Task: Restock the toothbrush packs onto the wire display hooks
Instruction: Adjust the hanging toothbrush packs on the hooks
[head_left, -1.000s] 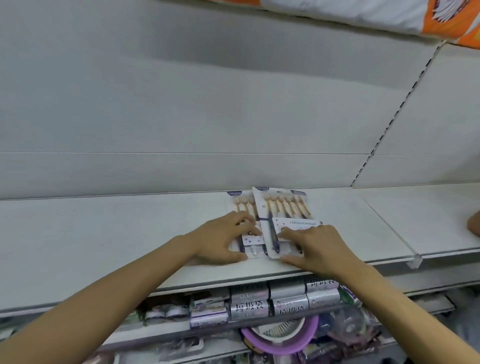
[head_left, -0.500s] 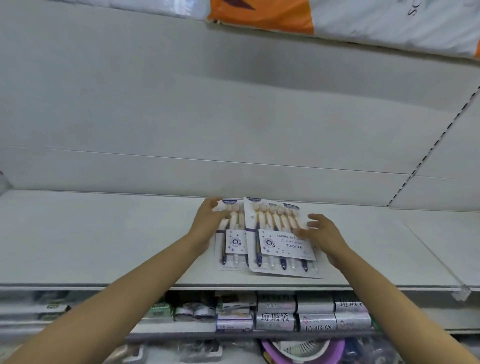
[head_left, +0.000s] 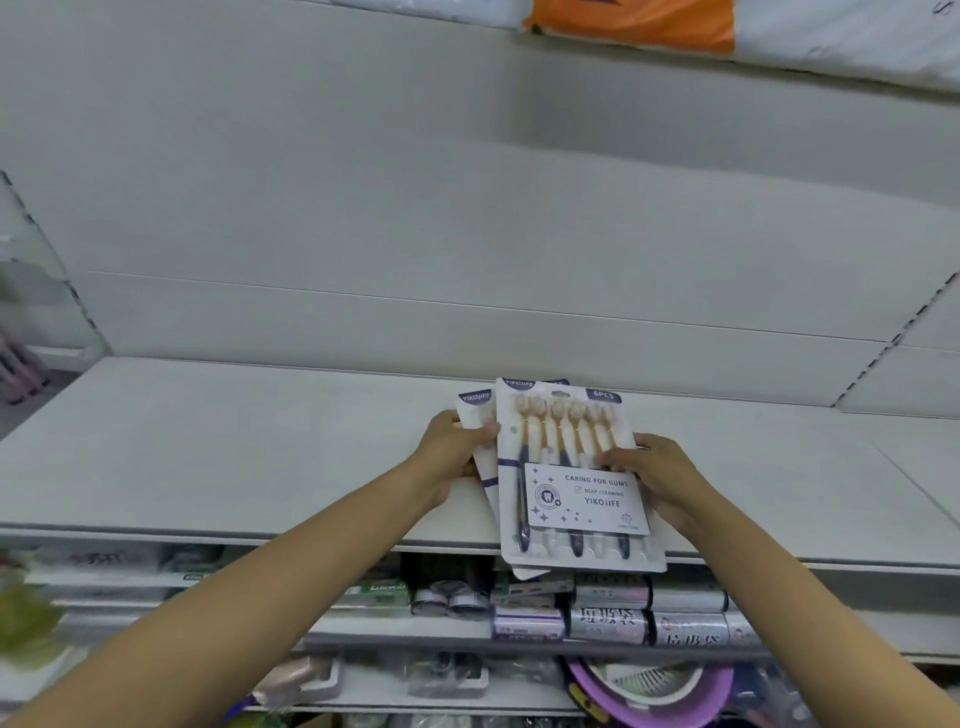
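A small stack of toothbrush packs is lifted off the white shelf (head_left: 234, 457), tilted up toward me. The front toothbrush pack (head_left: 574, 480) shows several brushes with cream heads and dark handles behind a white label. A second pack (head_left: 475, 402) peeks out behind it on the left, and another edge shows at the top. My left hand (head_left: 454, 449) grips the stack's left edge. My right hand (head_left: 657, 475) holds the right edge, thumb across the front. No wire hooks are in view.
The grey back panel (head_left: 467, 218) rises behind the shelf. Below the shelf's front edge are rolls of bags (head_left: 623, 618) and a purple basket (head_left: 654, 686). Orange-and-white packs (head_left: 634, 26) sit on the shelf above.
The packs lay flat on the shelf with my hands at their sides; now both hands grip them and have lifted them up and toward me, past the shelf's front edge.
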